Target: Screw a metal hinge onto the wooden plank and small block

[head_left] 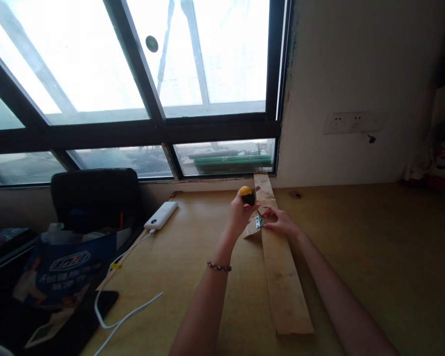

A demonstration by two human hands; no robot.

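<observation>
My left hand [238, 216], wearing a beaded bracelet, is closed around a yellow-and-black screwdriver [248, 196]. The screwdriver's handle points up and its shaft slants down to a small silver hinge [259, 222]. That hinge lies over the edge of a long wooden board [285, 282] and against a short piece of wood [250, 230] on its left. From the right, my right hand [282, 222] pinches at the hinge with its thumb and fingers near the screwdriver's tip. Screws are too small to make out.
Board and wood lie on a wooden table [193, 277] below a window. A white power bank [161, 216] with a white cable [133, 311] sits at the table's left side. Beyond that edge are a black chair [96, 193] and a blue bag [68, 272].
</observation>
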